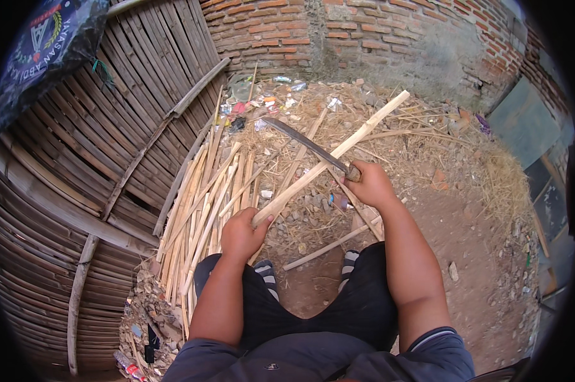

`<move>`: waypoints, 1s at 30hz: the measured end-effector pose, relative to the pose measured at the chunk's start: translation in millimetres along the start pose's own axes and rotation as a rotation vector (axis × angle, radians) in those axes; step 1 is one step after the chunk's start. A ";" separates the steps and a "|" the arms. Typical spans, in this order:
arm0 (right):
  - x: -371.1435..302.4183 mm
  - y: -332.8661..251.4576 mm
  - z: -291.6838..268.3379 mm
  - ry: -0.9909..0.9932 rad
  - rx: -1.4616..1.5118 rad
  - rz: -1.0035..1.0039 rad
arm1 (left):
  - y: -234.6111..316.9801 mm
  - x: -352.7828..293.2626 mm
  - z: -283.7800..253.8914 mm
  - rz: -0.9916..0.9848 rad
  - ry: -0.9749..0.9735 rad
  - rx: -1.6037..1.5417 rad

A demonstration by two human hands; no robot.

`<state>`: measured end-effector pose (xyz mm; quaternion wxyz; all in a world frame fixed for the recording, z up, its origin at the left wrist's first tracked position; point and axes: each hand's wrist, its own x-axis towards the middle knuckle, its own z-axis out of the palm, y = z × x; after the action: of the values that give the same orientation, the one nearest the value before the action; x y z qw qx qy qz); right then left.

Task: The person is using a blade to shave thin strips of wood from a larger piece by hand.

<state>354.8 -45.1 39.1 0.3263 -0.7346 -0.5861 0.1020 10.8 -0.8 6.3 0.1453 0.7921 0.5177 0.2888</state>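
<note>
My left hand (241, 234) is closed round the near end of a long pale wooden strip (370, 126), which slants up to the right, away from me. In my right hand (371, 183) is the handle of a machete (303, 141), its dark curved blade pointing up to the left. The blade crosses the strip near the handle; whether it cuts into the wood I cannot make out. Below the strip, a loose stick (330, 248) lies on the ground between my feet and a small wooden piece.
Split wooden strips (201, 210) lie in a heap to my left, beside a slatted bamboo wall (144, 95). Ahead, a brick wall (376, 41) stands behind ground strewn with straw, shavings and litter (278, 102). Grey panels (529, 124) lean at the far right.
</note>
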 end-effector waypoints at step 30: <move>-11.5 -32.9 9.3 -0.222 -0.189 -0.232 | -8.5 -0.5 2.1 0.008 0.005 -0.005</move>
<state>320.3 -49.2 49.0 0.1990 -0.6738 -0.7061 0.0886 5.7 2.4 0.1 0.1446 0.7930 0.5143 0.2926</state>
